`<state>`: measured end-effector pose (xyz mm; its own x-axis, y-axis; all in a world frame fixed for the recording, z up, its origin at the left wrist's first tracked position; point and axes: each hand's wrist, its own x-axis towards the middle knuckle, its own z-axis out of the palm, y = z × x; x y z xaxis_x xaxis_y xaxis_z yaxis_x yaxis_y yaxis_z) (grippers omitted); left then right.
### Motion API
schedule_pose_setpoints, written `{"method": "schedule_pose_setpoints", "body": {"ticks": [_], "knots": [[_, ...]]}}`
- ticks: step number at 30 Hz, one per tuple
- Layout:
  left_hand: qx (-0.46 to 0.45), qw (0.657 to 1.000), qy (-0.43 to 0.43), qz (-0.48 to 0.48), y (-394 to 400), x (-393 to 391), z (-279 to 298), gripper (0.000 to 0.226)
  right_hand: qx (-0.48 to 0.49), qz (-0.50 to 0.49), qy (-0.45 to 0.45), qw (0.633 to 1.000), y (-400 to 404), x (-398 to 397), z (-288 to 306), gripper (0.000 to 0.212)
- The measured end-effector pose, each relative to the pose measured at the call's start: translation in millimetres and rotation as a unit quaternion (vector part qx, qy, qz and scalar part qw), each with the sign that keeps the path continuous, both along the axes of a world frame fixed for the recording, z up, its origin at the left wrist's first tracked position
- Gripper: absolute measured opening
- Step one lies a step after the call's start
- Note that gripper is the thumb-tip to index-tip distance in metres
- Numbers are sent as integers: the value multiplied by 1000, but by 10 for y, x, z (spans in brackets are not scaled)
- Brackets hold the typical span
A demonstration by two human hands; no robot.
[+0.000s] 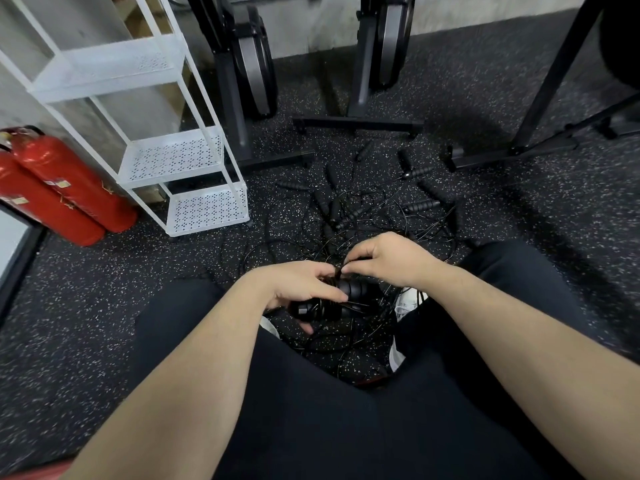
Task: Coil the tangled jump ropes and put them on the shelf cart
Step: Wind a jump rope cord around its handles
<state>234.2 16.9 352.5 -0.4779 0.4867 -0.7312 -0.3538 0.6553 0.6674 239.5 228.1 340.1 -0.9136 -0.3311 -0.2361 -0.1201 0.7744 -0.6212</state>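
My left hand point(301, 284) grips a pair of black jump rope handles point(332, 301) with thin black cord wound around them, low between my knees. My right hand point(384, 258) pinches a strand of that cord just above the handles. A tangled pile of black jump ropes point(367, 209) with several foam handles lies on the speckled floor beyond my hands. The white shelf cart point(180, 157) stands at the left; the perforated shelves in view hold nothing.
Two red fire extinguishers point(65, 188) lie left of the cart. Black exercise machines point(249, 74) and a black stand base point(512, 150) stand behind the pile. My legs in dark trousers fill the foreground, white shoes beside the ropes.
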Motion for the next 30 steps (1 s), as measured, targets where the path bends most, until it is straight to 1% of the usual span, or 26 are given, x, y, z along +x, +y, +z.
{"method": "schedule_pose_setpoints", "body": {"ticks": [7,9,12,14,16,19,21,23,26,28,30], "knots": [[-38,998,51,15,48,-17,-34,36,33,7,74,997,-62,42,29,18],[-31,996,80,30,79,-20,-42,34,19,-15,80,997,-66,35,22,17],[-22,988,137,72,106,-46,-65,33,-32,-70,73,994,-52,26,-10,16],[-43,975,206,68,97,-74,-92,37,-36,-87,54,994,-61,32,1,25],[-57,966,243,67,91,-85,-108,44,-5,-93,41,995,-87,47,28,36],[-41,963,238,118,110,-85,-141,49,60,-83,34,994,-126,65,44,41],[-28,958,235,161,114,-93,-183,46,74,-67,24,995,-131,69,28,45],[-9,956,208,207,115,-95,-209,39,60,-61,29,996,-139,63,24,46],[30,950,144,274,139,-96,-219,30,39,-46,48,997,-164,46,59,39],[61,944,106,307,157,-94,-198,30,1,-40,32,999,-183,53,68,35],[92,935,67,335,156,-105,-178,29,-59,-46,-1,997,-187,63,54,29]]}}
